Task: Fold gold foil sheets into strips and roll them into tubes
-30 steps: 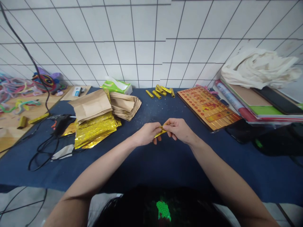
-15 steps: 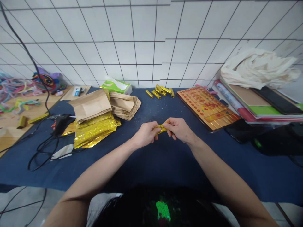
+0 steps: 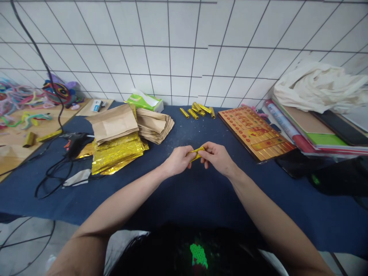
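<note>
Between my two hands is a small piece of shiny gold paper (image 3: pixel 196 154), folded or rolled into a narrow strip. My left hand (image 3: pixel 180 158) pinches its left end, and my right hand (image 3: pixel 216 156) pinches its right end, thumbs on top. Beyond them, near the wall, lies a small pile of finished-looking gold paper rolls (image 3: pixel 198 110). To the left, gold foil sheets (image 3: pixel 117 156) lie under a sheaf of brown paper (image 3: pixel 115 124), with a fanned brown stack (image 3: pixel 154 124) beside it.
At the left are a black glue gun (image 3: pixel 75 145) with a looping cable and a wooden board (image 3: pixel 14 153) with pipe cleaners (image 3: pixel 21 96). A green tissue pack (image 3: pixel 145 102) stands by the wall. At right are an orange-gold printed sheet stack (image 3: pixel 255 132), notebooks (image 3: pixel 324 138) and white cloth (image 3: pixel 319 86).
The gold paper strip has tilted more steeply between my fingers, its right end rising. My hands stay in nearly the same place; the whole view has shifted slightly.
</note>
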The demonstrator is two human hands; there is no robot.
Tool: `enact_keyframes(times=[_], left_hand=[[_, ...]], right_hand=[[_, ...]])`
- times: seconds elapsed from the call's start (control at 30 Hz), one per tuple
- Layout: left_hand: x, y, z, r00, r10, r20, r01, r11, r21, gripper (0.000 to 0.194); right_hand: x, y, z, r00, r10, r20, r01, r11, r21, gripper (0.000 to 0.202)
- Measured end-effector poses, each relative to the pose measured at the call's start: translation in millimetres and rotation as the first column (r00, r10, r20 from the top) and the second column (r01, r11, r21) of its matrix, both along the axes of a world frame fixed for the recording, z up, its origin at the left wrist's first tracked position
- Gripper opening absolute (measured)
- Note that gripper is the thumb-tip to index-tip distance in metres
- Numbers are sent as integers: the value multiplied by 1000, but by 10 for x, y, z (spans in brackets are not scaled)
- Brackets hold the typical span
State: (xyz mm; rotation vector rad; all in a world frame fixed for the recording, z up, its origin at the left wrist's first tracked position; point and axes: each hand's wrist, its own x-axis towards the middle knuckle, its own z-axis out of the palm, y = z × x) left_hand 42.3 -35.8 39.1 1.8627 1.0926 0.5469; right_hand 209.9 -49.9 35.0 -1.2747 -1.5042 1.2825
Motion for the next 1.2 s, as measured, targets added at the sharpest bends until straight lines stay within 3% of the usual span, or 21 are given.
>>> enact_keyframes(times=[0.17, 0.63, 0.87, 1.0, 1.2], left_hand=[[-5, 0, 1, 999, -26, -19, 27, 999, 21, 29], [3, -12, 24, 999, -50, 5, 50, 997, 66, 28], [-9, 7, -30, 996, -59, 73, 62, 997, -51, 24], [-19, 46, -41, 992, 2, 128, 12, 994, -104, 16], [-26, 81, -2, 935, 155, 320, -85, 971, -222, 8]], right_hand=[[-12, -11, -14, 999, 8, 40, -8, 1000, -9, 18], [22, 29, -66, 998, -14, -57, 11, 999, -48, 27], [14, 14, -47, 992, -105, 62, 100, 991, 87, 23], [30, 33, -69, 974, -222, -38, 225, 968, 112, 22], [-7, 50, -113, 942, -270, -200, 287, 956, 59, 24]])
